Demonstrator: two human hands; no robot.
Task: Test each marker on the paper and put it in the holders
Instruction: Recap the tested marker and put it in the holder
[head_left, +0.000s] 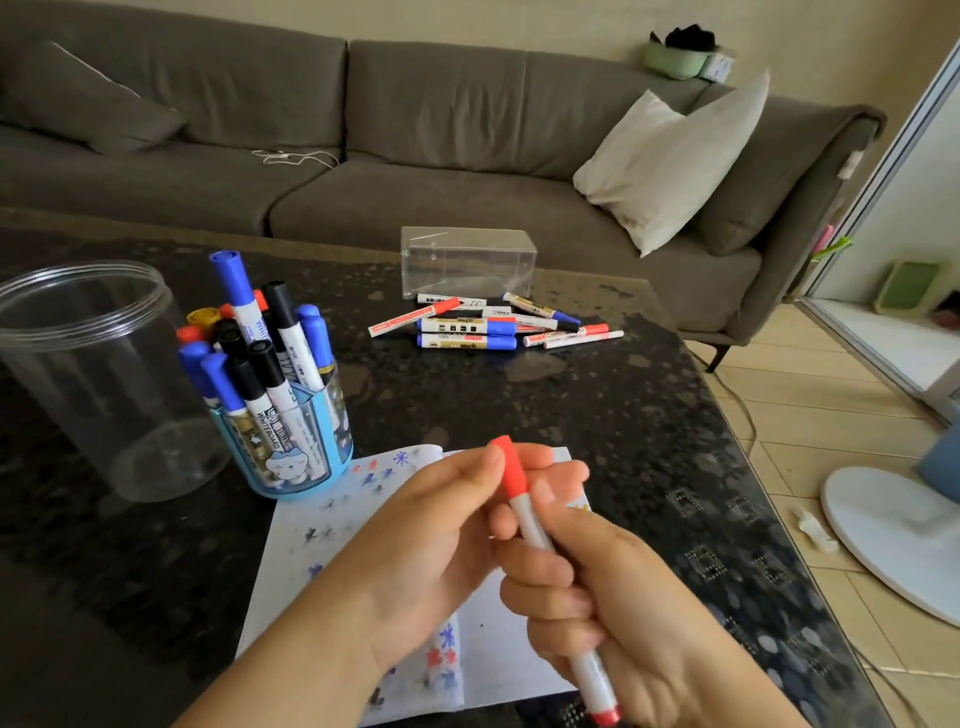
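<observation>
Head camera view, looking down at a dark speckled table (571, 415) in front of a grey sofa (415, 130). Both hands are raised above a sheet of white paper (311, 545) that carries blue, red and black test marks. The right hand (623, 597) has its fingers curled round the white barrel of a red marker (535, 525), which points up and slightly left with its cap on. The left hand (431, 535) pinches the red cap between thumb and fingertips. Left of the paper, touching its far corner, stands a blue holder (291, 447) crowded with upright blue, black, red and yellow-capped markers. Just beside it on the left stands a clear round jar (88, 374), holding nothing visible. Farther back on the table lies a loose pile of markers (493, 322), with blue, red and black caps, directly in front of a clear rectangular box (467, 260). A white pillow (670, 161) leans on the sofa.
</observation>
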